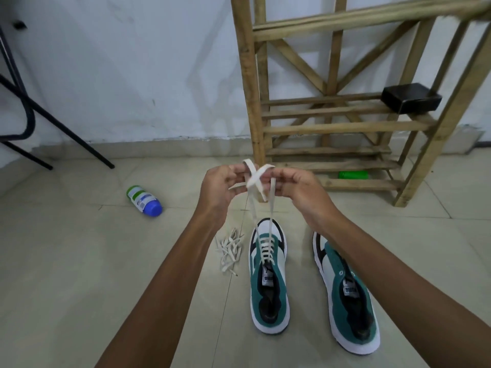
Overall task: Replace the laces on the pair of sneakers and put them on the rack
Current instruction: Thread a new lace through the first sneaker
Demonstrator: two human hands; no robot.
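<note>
left hand and right hand each pinch an end of the lace, crossed above the left sneaker on the floor, likely tying it; the right sneaker still needs lacing, rack beyond.

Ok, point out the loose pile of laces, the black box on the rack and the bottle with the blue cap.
loose pile of laces (230, 250): head view, middle of heap.
black box (411, 98): head view, top face.
bottle (144, 200): head view, label.
</note>
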